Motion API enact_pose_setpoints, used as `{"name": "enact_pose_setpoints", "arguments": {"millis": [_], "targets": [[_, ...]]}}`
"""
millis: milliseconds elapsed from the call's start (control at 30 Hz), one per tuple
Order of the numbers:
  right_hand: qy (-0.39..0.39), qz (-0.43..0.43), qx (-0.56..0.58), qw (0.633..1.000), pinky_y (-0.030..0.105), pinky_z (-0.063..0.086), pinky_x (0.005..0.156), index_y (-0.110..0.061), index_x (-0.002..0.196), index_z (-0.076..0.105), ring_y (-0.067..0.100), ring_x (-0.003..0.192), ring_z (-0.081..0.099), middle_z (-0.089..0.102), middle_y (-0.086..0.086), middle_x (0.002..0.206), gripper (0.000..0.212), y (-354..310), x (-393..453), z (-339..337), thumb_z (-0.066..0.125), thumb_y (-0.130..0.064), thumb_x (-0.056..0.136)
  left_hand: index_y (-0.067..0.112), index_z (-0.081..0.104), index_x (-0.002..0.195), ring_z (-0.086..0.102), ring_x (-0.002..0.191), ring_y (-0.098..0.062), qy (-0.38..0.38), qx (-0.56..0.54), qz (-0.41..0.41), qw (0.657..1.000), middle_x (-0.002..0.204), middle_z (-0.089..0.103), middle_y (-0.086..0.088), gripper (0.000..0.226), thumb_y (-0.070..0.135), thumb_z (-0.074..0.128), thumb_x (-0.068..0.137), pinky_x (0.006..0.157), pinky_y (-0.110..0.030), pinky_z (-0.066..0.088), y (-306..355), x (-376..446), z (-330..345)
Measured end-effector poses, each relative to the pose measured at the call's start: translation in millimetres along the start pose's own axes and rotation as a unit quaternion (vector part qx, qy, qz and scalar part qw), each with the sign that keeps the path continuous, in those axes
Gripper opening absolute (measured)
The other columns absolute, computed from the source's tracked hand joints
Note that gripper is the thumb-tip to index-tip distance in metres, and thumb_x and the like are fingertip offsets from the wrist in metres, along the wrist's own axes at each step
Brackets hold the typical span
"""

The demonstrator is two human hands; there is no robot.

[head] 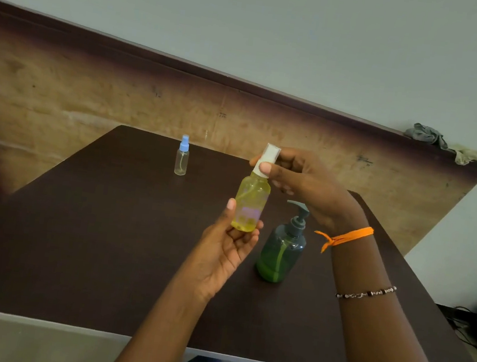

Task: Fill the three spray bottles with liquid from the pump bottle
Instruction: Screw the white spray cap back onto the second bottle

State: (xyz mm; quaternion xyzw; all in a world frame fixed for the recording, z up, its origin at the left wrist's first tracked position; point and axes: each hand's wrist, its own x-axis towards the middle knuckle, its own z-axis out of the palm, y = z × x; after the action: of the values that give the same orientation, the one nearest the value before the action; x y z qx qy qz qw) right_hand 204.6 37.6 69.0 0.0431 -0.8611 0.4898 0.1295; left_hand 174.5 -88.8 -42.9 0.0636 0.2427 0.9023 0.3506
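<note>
At frame centre, the left hand (231, 241) grips a yellow bottle (251, 205) by its base while the right hand (303, 178) pinches its white cap (267, 161). A green pump bottle (281, 253) stands just right on the table (89, 237); a blue-capped bottle (182, 157) stands upper left.

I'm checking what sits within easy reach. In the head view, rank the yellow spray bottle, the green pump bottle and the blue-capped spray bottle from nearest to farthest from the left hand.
1. Yellow spray bottle: held in the left hand.
2. Green pump bottle: standing just to its right.
3. Blue-capped spray bottle: standing near the table's far edge, to the left.
</note>
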Motion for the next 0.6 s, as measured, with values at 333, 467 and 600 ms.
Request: {"name": "enact_pose_setpoints", "arguments": {"millis": [333,467,600], "targets": [[0.164,0.052,-0.019,0.985,0.015,0.031,0.049,0.0,0.08,0.06,0.003,0.054,0.041,0.047,0.002,0.064,0.031,17,7,23,0.073,-0.028,0.081,0.005,0.062,0.105,0.064,0.078,-0.01,0.024,0.132,0.113,0.985,0.089,0.067,-0.007,0.034,0.03,0.054,0.083,0.07,-0.021,0.055,-8,1,5],[0.053,0.026,0.076,0.995,0.011,0.027,0.048,-0.015,0.095,0.066,-0.002,0.052,0.038,0.051,-0.005,0.071,0.01,10,3,14,0.057,-0.02,0.093,0.004,0.061,0.099,0.05,0.05,-0.006,-0.027,0.09,0.035,0.995,0.064,0.059,-0.005,0.049,0.047,0.044,0.082,0.049,-0.017,0.047,5,-2,8],[0.003,0.016,0.184,0.983,0.026,0.026,0.056,-0.018,0.096,0.072,0.011,0.062,0.037,0.055,-0.007,0.064,0.018,18,3,15,0.058,-0.028,0.09,0.004,0.064,0.098,0.044,0.047,-0.005,-0.078,0.12,-0.018,0.989,0.063,0.054,-0.005,0.054,0.051,0.045,0.081,0.047,-0.016,0.044,17,-5,4]]}}
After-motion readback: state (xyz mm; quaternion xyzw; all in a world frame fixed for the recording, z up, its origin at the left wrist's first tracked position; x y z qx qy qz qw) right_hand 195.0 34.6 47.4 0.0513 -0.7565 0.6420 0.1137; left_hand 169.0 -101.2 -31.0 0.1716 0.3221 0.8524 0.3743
